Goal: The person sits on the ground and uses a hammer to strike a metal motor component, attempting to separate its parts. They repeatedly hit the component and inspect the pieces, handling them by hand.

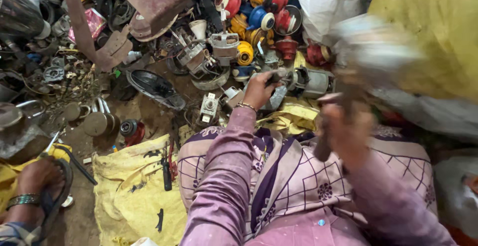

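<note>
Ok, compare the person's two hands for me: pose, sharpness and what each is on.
The left hand reaches forward with the arm stretched out and grips a grey metal motor part in the scrap pile; the right hand is raised close to the camera, gripping a dark handle. The left hand shows sharp, with a thin bangle at the wrist; the right hand is smeared by blur. Both come out of purple sleeves.

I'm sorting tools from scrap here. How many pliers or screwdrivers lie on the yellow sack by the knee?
2: a black-handled tool and a red-handled one, side by side on the yellow sack. More may be hidden in the scrap.
</note>
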